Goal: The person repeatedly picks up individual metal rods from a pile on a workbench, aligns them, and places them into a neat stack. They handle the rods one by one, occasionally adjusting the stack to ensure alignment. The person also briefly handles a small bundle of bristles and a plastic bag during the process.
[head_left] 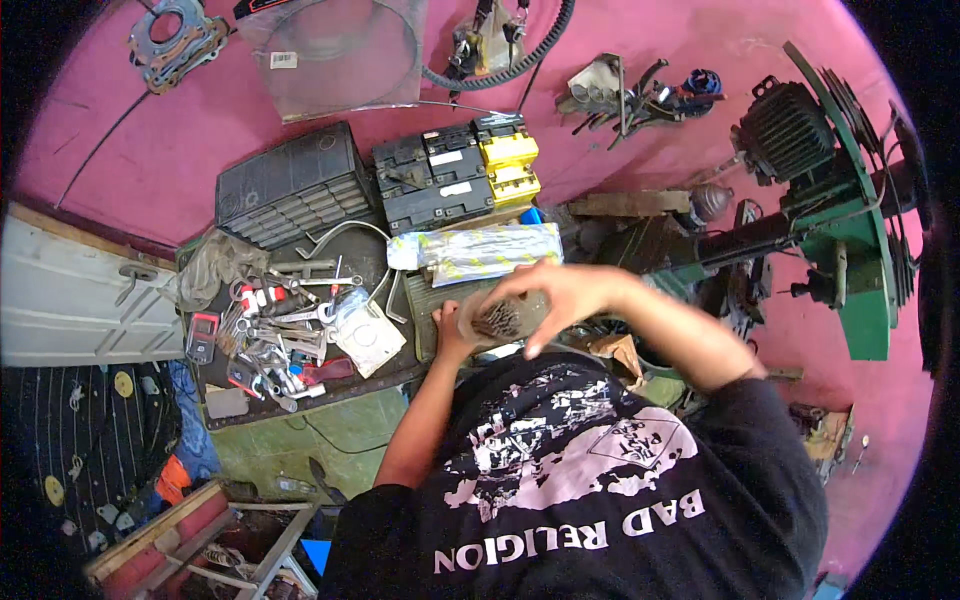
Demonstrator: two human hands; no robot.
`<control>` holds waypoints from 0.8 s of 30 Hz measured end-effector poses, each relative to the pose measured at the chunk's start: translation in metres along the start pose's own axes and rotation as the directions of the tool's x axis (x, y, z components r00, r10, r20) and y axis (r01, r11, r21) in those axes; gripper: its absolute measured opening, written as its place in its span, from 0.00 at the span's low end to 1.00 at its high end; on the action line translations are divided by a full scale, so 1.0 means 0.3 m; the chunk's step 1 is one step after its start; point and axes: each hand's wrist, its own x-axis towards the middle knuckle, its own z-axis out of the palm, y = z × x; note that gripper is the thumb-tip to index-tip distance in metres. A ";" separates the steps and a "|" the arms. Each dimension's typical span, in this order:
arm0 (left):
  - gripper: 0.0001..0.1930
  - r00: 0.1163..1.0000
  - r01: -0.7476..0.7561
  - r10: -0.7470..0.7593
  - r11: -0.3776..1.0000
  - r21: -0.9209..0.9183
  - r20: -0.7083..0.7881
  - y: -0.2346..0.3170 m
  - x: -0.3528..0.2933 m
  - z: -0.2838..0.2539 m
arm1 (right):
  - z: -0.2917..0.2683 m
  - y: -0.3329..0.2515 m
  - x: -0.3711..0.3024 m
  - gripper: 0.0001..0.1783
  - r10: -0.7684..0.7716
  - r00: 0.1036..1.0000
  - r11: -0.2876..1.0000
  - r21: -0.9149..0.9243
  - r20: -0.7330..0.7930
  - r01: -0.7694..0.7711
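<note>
A clear round plastic jar with many thin dark metal pieces in it is in front of my chest, at the near edge of the bench. Beside the jar's left wall, my left hand holds it with the fingers partly hidden. Over the jar's right side arches my right hand, its fingers and thumb spread apart with nothing visible between them. Whether its fingertips touch the rim I cannot tell. Just beyond the hands lies a long silver-and-yellow wrapped package.
Wrenches, sockets and other hand tools crowd the bench's left side, with a red multimeter at its edge. Black and yellow batteries and a dark drawer cabinet stand behind. A green drill press rises on the right.
</note>
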 end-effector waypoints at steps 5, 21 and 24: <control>0.29 0.994 -0.068 0.051 0.982 0.178 0.101 -0.026 0.011 0.010 | 0.259 0.169 0.130 0.23 -0.266 0.845 0.927 -0.363 -0.464 0.093; 0.21 0.997 -0.018 -0.006 0.957 0.288 0.082 -0.091 0.024 0.113 | 0.291 0.191 0.146 0.17 -0.327 0.715 0.936 -0.314 -0.618 0.156; 0.20 0.996 -0.025 -0.005 0.946 0.322 0.092 -0.119 0.023 0.144 | 0.285 0.236 0.137 0.20 -0.322 0.735 0.944 -0.261 -0.597 0.202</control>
